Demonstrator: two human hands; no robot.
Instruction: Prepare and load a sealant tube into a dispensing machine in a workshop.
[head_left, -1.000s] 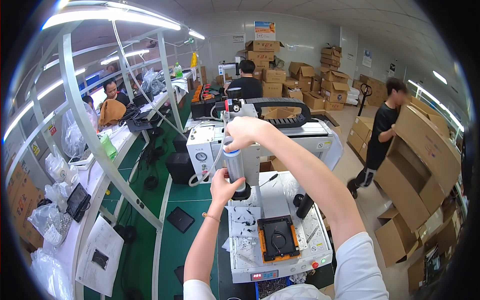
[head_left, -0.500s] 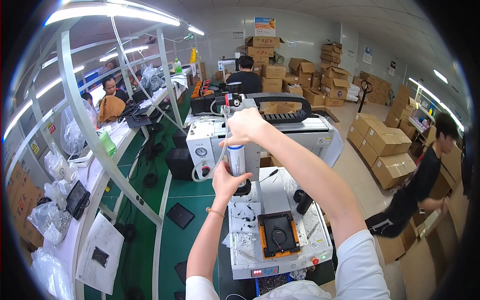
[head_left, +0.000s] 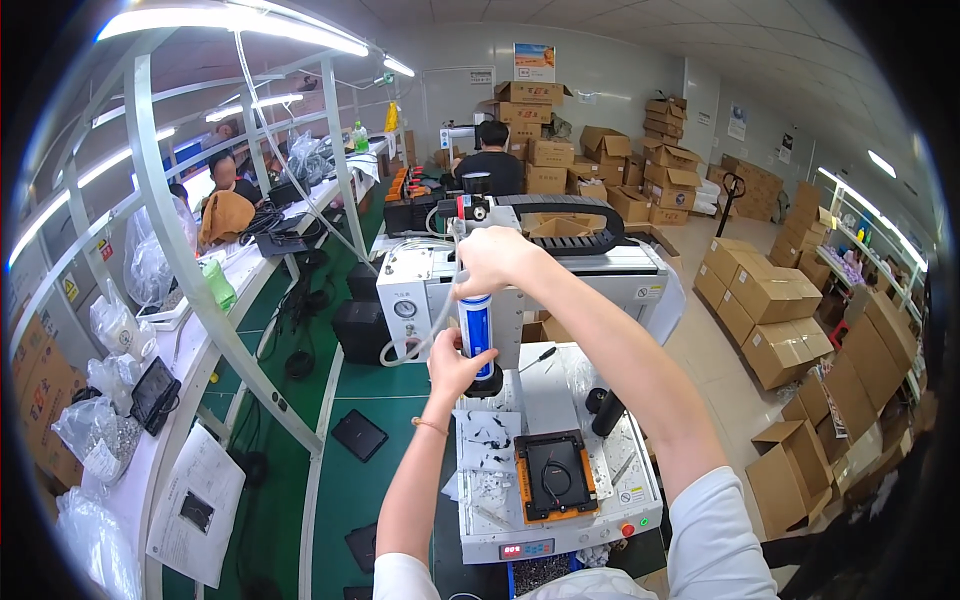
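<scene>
You are grasping the blue tube [head_left: 477, 330] with your left hand [head_left: 457, 366], its thumb crossing the front near the lower end; that hold is probably steadying the tube upright. Your right hand [head_left: 490, 262] is bending over the tube's top, perhaps so the fingers are bearing on its end; they are hiding the contact, so you cannot tell whether they are gripping a cap, the clear hose [head_left: 440, 318] or the tube itself. The hose is looping just left of your left hand, seemingly slack enough to let the top be handled.

Below and right of your left hand, one orange frame [head_left: 524, 497] is surrounding one black panel [head_left: 556, 468], likely keeping it in position. Counting on: one tube, one smeared white sheet [head_left: 488, 440] just below your left hand, one screwdriver [head_left: 538, 358] to its right, one pressure gauge [head_left: 404, 309] to its upper left, and at least two dark flat slabs [head_left: 360, 436] lying lower left.
</scene>
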